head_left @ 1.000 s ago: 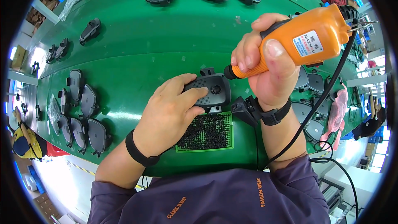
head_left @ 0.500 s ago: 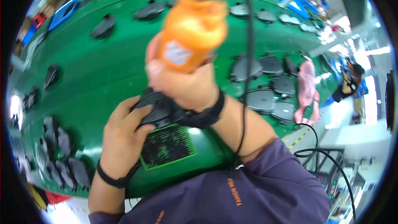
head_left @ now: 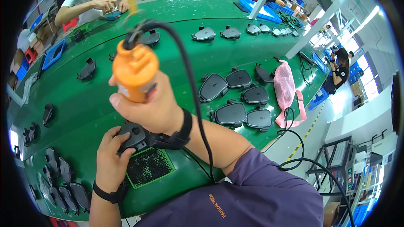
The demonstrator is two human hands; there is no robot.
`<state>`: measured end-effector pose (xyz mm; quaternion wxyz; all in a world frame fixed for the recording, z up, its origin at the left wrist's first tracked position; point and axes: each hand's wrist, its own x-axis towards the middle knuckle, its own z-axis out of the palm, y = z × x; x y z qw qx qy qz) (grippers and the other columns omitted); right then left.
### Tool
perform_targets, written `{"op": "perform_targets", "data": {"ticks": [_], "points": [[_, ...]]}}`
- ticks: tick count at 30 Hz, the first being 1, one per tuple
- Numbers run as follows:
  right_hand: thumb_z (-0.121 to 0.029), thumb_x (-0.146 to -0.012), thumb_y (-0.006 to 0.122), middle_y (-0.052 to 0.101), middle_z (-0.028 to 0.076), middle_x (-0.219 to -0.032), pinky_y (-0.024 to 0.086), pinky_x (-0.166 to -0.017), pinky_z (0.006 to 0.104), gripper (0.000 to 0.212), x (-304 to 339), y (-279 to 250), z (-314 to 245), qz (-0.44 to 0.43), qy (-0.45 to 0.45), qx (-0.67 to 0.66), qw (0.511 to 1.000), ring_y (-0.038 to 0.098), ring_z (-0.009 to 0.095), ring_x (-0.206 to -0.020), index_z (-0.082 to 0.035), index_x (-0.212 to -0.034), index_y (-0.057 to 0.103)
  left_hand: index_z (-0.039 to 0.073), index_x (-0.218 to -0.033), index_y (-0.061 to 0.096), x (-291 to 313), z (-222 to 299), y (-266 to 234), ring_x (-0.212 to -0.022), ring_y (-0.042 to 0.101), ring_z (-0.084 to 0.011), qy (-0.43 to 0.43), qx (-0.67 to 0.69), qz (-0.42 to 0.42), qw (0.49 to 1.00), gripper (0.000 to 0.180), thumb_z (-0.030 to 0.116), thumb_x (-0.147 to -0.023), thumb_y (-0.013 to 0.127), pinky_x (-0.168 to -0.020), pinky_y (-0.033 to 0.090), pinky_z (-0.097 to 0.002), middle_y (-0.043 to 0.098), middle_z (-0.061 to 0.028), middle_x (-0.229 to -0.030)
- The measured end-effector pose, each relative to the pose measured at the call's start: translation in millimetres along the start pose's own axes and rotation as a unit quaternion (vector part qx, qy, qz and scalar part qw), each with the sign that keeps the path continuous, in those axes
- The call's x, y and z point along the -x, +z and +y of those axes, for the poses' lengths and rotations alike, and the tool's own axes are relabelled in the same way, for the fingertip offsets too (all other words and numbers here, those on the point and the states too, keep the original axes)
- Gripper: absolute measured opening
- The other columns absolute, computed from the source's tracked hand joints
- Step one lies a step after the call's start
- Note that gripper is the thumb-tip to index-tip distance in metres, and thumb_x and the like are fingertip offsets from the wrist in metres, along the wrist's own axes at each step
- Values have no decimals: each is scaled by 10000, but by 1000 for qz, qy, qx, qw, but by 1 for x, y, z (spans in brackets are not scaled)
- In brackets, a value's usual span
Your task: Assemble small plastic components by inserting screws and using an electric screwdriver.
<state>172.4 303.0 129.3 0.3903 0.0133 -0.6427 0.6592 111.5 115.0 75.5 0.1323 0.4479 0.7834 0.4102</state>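
My right hand (head_left: 153, 107) is wrapped round an orange electric screwdriver (head_left: 134, 67), which stands roughly upright with a black cable rising from its top. Below it, my left hand (head_left: 110, 155) pinches a black, rounded device (head_left: 138, 133), much like a phone holder, against the green table. The screwdriver's tip is hidden behind my right hand and wrist, so whether it touches the device cannot be made out. Just nearer than the device lies a black, green-edged tray (head_left: 154, 180) with many small pieces on it.
Similar black holders (head_left: 229, 113) lie grouped at the right beside a pink bag (head_left: 285, 86). More holders (head_left: 65, 170) lie at the near left, others along the far side. The screwdriver's cable (head_left: 191, 75) loops past my right forearm. Across the table, a co-worker (head_left: 94, 0) handles something small.
The whole view has shifted, showing more of the far side. Relative to the device, the screwdriver and my right hand have moved left. My left hand keeps its hold on the device.
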Motion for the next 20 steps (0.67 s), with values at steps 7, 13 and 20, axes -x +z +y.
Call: {"op": "perform_targets", "data": {"ticks": [7, 13, 20], "points": [[-281, -890, 705, 549, 45, -744, 495, -651, 332, 423, 16, -30, -61, 45, -60, -6, 997, 553, 153, -640, -2, -1123, 488, 34, -1158, 646, -31, -12, -19, -1241, 553, -369, 98, 21, 22, 995, 365, 206, -852, 746, -1049, 447, -419, 583, -216, -1312], [-298, -891, 701, 511, 25, -704, 473, -624, 315, 467, 16, -9, -54, -37, -62, -85, 994, 519, 155, -606, -25, -1166, 441, -15, -1188, 605, -127, -101, -70, -1150, 587, -395, 35, -229, 150, 961, 401, 148, -829, 674, -995, 489, -445, 622, -241, -1201], [-287, -909, 656, 520, 30, -736, 455, -698, 293, 451, 20, -41, -44, -111, -66, -75, 989, 527, 138, -677, -30, -1189, 413, 30, -1543, 260, -244, -184, -63, -1497, 246, -342, -165, -379, 112, 904, 713, 195, -918, 559, -1204, 190, -565, 265, -200, -1607]]}}
